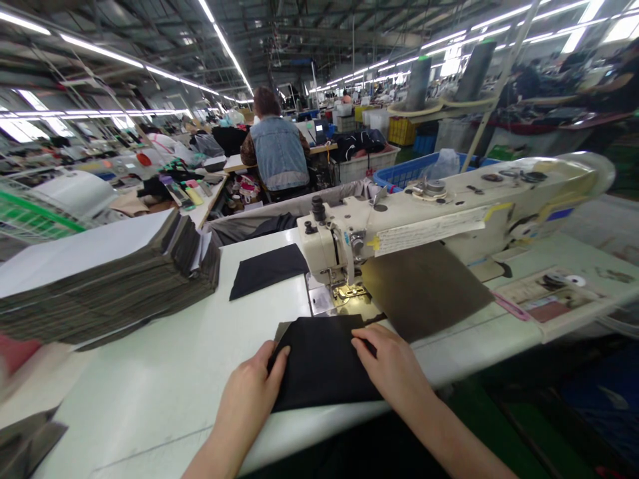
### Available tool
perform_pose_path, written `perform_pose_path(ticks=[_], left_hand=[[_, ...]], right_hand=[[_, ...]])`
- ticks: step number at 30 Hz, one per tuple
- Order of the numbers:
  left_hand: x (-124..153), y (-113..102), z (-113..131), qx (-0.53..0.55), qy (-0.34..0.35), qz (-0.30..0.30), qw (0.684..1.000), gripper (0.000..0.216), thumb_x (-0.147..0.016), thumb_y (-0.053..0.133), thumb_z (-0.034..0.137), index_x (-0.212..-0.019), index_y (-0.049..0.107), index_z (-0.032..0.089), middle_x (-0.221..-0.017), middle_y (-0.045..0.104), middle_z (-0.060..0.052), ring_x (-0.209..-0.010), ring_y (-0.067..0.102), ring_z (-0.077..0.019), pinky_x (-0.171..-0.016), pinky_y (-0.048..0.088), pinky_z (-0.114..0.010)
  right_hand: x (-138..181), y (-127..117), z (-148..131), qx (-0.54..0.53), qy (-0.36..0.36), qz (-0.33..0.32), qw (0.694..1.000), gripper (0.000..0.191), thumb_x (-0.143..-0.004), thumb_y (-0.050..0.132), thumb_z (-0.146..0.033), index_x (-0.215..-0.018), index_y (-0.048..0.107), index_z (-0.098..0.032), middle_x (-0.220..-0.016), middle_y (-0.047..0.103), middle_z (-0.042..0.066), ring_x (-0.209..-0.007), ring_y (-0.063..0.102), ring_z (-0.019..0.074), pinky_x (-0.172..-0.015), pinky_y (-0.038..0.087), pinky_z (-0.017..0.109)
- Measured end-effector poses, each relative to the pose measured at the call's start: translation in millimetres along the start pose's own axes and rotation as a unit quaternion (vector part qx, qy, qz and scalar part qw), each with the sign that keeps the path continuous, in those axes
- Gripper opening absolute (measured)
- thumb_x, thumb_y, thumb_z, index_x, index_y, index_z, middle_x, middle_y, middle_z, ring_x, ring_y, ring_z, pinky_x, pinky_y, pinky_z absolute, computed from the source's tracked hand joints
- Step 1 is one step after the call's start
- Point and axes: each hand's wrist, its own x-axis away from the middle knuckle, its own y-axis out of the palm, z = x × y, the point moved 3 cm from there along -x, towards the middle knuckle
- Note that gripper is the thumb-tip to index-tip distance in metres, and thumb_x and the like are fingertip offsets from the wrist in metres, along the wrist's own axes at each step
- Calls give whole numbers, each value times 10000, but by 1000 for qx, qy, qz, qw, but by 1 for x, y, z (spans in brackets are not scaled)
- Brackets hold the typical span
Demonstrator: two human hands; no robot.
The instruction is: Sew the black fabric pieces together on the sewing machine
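A black fabric piece [319, 362] lies on the white sewing table [164, 386] just in front of the presser foot [349, 291] of a cream sewing machine [449, 213]. My left hand [249, 392] rests at the fabric's left edge, thumb on top and fingers closed on the edge. My right hand [389, 366] lies on the fabric's right side, fingers together and pressing it down. A grey-brown panel [424, 289] sits under the machine arm to the right.
A tall stack of dark cut pieces topped with white sheets [100, 279] fills the table's left. Another black piece [267, 269] lies behind the needle. A small tray [554, 296] sits at right. A person in a denim vest [278, 152] sits ahead, back turned.
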Motion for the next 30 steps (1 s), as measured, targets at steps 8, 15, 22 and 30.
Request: perform_pose_path(ticks=[8, 15, 22, 30], left_hand=[[0, -3, 6, -9, -14, -21, 1000, 201, -1027, 424, 322, -906, 558, 234, -747, 711, -32, -736, 717, -234, -653, 441, -269], [-2, -8, 8, -27, -29, -25, 999, 218, -1034, 456, 373, -968, 580, 208, -794, 729, -68, -809, 726, -275, -675, 430, -293], [-15, -17, 5, -1, -56, -5, 998, 203, -1015, 513, 281, -853, 606, 201, -791, 726, -40, -779, 706, -219, -661, 403, -265], [-11, -8, 3, -20, -62, -5, 998, 185, -999, 531, 315, -917, 639, 189, -799, 722, -62, -778, 710, -246, -680, 465, -298]], right_hand=[[-2, 3, 2, -1, -1, -1, 1000, 159, -925, 583, -178, -983, 728, -209, -958, 742, 50, -887, 713, 210, -812, 553, 327], [1, -2, -5, 113, -85, 26, 990, 165, -918, 585, -175, -982, 734, -208, -975, 694, 84, -892, 672, 258, -788, 559, 407], [12, 1, 8, 133, -241, 81, 958, 282, -1025, 431, -238, -1089, 694, -158, -1071, 682, 122, -994, 646, 261, -886, 540, 428], [14, 0, 12, 127, -239, 82, 959, 317, -1049, 385, -288, -1113, 676, -179, -1092, 680, 119, -1004, 653, 255, -877, 549, 416]])
